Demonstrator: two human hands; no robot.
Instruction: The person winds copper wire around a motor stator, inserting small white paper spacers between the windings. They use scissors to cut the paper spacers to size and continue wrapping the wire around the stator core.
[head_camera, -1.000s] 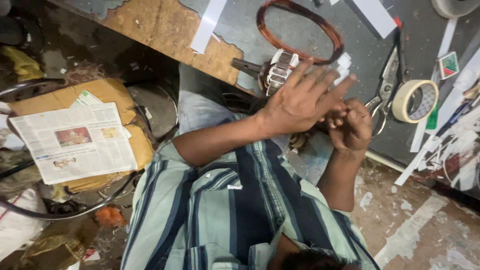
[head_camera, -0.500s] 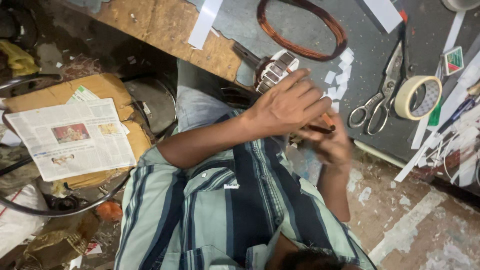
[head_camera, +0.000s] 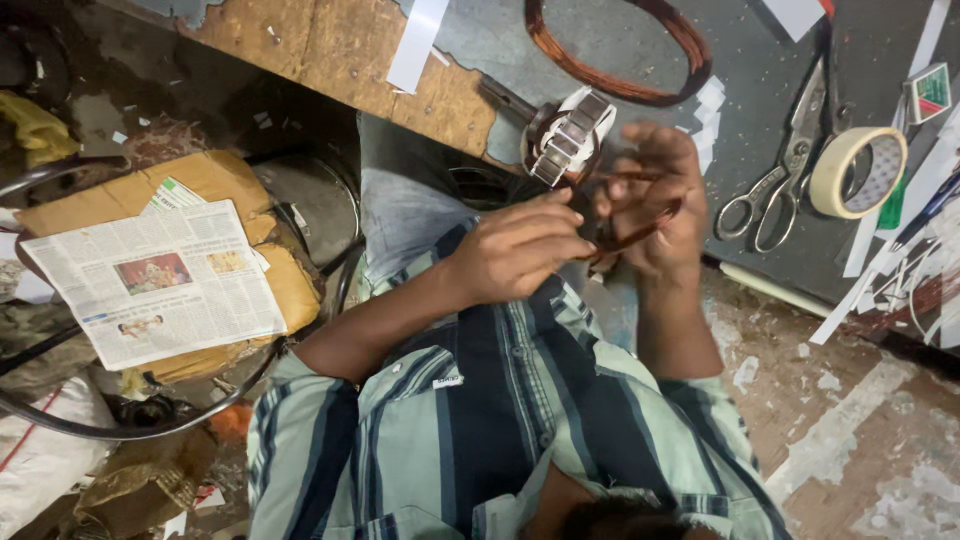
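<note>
My left hand (head_camera: 520, 250) is curled, fingers closed round a small loop of copper wire (head_camera: 640, 232) just in front of my chest. My right hand (head_camera: 655, 205) is up against it, fingers partly spread and blurred, w/ the reddish wire loop crossing the palm; thumb and lower fingers seem to pinch it. So both hands are together, clamped on the same loop (how tight the right one grips, can't tell thru the blur).

The loop sits betw. the two hands, over my lap, just below the table (head_camera: 330, 45) edge. Right behind the hands, at that edge, a round stator core (head_camera: 570, 135) w/ pale slot pieces stands tilted, near my fingertips but not touching as far as I can see.

Further back on the table lies a bigger coil of copper wire (head_camera: 620, 50), flat. To the right: scissors (head_camera: 785, 180) w/ blades pointing away from me, then a roll of tape (head_camera: 860, 170) just beside them, touching or nearly. White paper strips (head_camera: 415, 45) are scattered over the dark surface, some hanging off the right side.

On my left, down at floor level, a newspaper (head_camera: 160, 280) lies on a brown cardboard bundle (head_camera: 215, 180). My striped shirt (head_camera: 480, 400) fills the bottom of the view.
</note>
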